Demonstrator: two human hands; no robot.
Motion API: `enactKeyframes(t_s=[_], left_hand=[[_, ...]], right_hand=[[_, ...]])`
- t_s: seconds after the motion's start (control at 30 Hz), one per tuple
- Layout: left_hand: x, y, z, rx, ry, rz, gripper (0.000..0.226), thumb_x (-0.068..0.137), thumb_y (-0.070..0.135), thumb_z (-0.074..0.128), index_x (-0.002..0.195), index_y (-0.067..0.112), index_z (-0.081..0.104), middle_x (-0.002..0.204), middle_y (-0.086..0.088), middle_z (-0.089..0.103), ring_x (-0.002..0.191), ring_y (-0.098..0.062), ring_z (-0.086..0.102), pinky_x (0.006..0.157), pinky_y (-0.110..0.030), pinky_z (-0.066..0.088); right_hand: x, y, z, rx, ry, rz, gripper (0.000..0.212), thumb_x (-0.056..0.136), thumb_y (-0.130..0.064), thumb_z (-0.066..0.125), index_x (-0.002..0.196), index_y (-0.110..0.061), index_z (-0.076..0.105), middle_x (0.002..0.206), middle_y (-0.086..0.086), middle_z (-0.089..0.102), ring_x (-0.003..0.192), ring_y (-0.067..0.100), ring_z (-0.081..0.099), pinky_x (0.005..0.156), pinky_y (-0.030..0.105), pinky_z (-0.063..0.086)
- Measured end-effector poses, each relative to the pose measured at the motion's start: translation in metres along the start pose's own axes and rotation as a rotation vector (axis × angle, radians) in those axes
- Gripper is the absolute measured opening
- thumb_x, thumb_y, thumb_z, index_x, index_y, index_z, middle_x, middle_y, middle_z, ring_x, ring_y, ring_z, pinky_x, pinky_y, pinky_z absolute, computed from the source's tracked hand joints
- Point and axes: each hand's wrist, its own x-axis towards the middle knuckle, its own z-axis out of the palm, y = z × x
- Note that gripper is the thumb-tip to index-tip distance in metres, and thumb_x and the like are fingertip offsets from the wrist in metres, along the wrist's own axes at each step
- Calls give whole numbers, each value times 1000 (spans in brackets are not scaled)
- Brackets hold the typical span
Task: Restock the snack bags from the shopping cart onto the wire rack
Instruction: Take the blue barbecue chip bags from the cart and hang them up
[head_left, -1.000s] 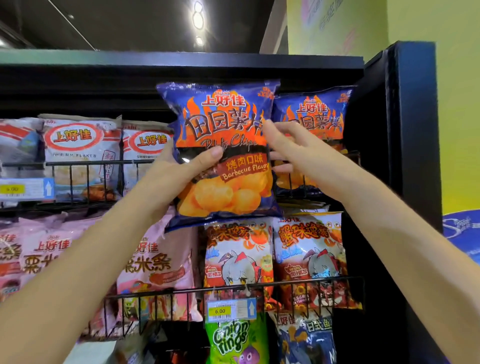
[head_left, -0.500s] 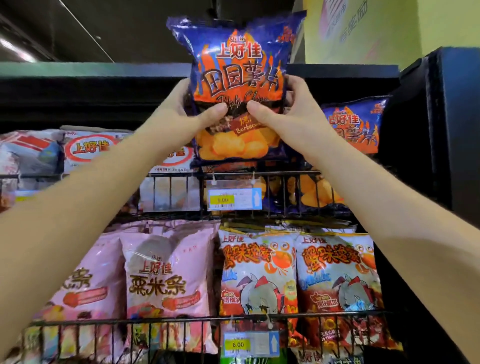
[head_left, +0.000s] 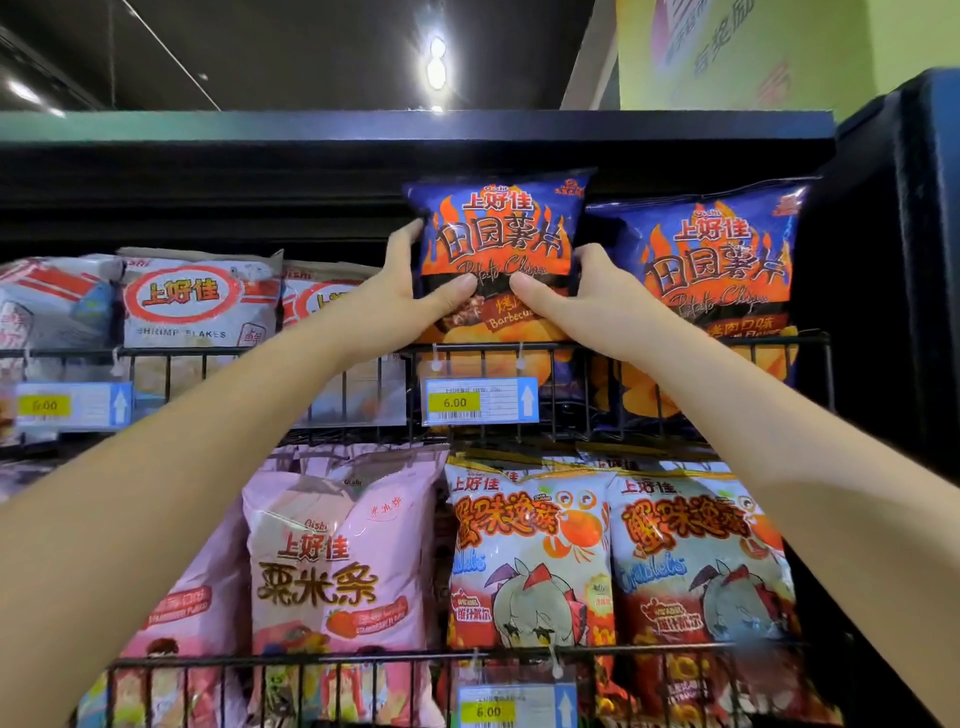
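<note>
A blue and orange barbecue potato chip bag (head_left: 498, 239) stands upright in the top wire basket (head_left: 587, 364), its lower part behind the front wires. My left hand (head_left: 410, 291) grips its left edge, thumb across the front. My right hand (head_left: 582, 296) grips its right edge the same way. A second bag of the same chips (head_left: 722, 270) stands just to its right in the same basket.
White shrimp flakes bags (head_left: 200, 301) fill the top basket to the left. Below hang pink corn stick bags (head_left: 332, 561) and crab snack bags (head_left: 530, 551). A price tag (head_left: 478, 401) clips to the top basket. A dark shelf top (head_left: 415, 130) overhangs; a black side panel (head_left: 893, 260) closes the right.
The chip bag was raised above the shelf top, then came down into the top wire basket beside the other chip bag. Both hands moved with it and kept hold.
</note>
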Motion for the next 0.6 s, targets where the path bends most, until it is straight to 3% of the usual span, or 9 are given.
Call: enactKeyframes(t_s=[0.07, 0.2, 0.33, 0.5, 0.6], left_hand=[[1, 0, 1, 26, -24, -30, 95, 97, 53, 60, 163, 29, -4, 147, 5, 47, 121, -13, 57, 108, -38, 45], [2, -1, 0, 128, -105, -81, 100, 94, 56, 62, 162, 29, -7, 152, -3, 48, 111, -16, 61, 97, -36, 52], [3, -2, -3, 219, -180, -139, 104, 91, 61, 64, 161, 29, -5, 153, -2, 47, 117, -15, 57, 101, -35, 46], [2, 0, -3, 231, -207, -179, 102, 91, 62, 63, 161, 30, -3, 152, -1, 48, 119, -15, 54, 104, -34, 42], [3, 1, -3, 208, -221, -210, 104, 90, 61, 65, 161, 29, -4, 152, -1, 48, 126, -19, 54, 112, -41, 43]], right_hand=[[1, 0, 0, -65, -25, 37, 80, 89, -75, 54, 139, -15, 38, 118, -2, 56, 95, 17, 57, 62, 24, 40], [0, -1, -1, -222, -132, 70, 92, 90, -78, 47, 145, -5, 31, 123, 5, 61, 95, 20, 60, 68, 30, 46], [-1, -7, -7, -310, -267, 127, 98, 89, -79, 44, 149, -3, 26, 124, 5, 62, 79, 14, 67, 59, 26, 44], [0, -11, -13, -398, -349, 180, 105, 86, -84, 42, 154, -6, 21, 125, 8, 65, 86, 18, 72, 84, 38, 48], [0, -13, -12, -390, -353, 185, 105, 87, -83, 43, 155, -7, 20, 130, 10, 64, 89, 21, 72, 81, 37, 47]])
